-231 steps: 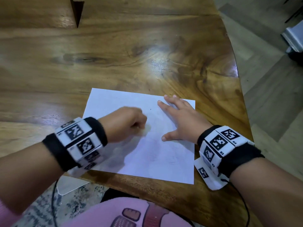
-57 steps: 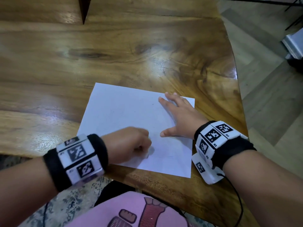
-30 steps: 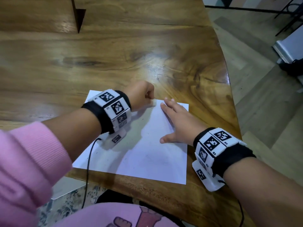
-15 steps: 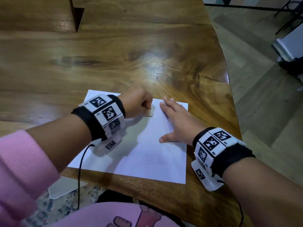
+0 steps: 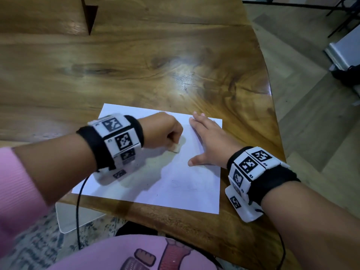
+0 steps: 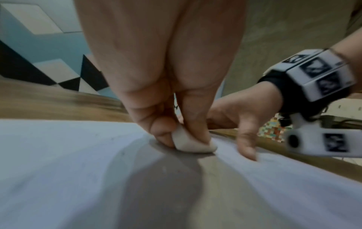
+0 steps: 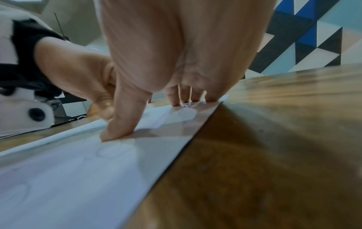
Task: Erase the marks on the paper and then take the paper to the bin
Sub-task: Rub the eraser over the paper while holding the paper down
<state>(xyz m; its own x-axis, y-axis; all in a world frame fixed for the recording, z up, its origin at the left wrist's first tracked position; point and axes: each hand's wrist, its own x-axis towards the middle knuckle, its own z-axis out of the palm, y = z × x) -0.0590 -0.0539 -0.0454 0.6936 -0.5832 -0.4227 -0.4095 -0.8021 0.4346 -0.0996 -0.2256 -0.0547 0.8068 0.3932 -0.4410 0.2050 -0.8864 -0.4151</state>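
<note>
Your left hand (image 5: 162, 131) pinches the eraser (image 6: 188, 143) against the paper (image 5: 165, 182), which lies flat at the table (image 5: 136, 65) edge. Your right hand (image 5: 209, 143) presses it flat-fingered. Use short strokes; faint marks (image 5: 183, 185) remain nearer you.

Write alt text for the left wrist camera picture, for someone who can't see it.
Seen from the wrist, the left hand pinches a white eraser against the paper. The right hand lies beside it, thumb on the sheet, and a strip of wooden table shows behind.
</note>
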